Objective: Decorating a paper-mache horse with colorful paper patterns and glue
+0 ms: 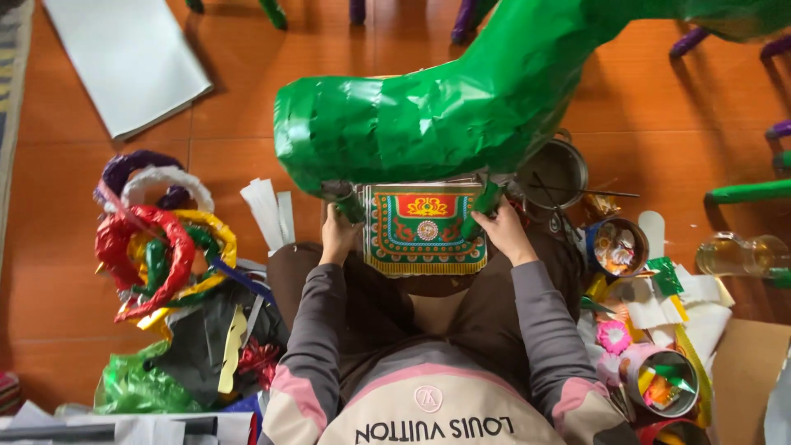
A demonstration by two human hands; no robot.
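The patterned sheet (426,228) lies flat on the person's lap, just below the big green figure (428,115) — long axis side to side. The left hand (339,233) grips its left edge, the right hand (504,231) its right edge, both closed on it, forearms angled inward.

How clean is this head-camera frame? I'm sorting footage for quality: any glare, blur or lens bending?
Head view: daylight is even, with glare streaks on the green foil figure and the foil rings; the left hand and right hand are sharp; soft shadows lie under the figure; edges bow slightly, wide-angle.
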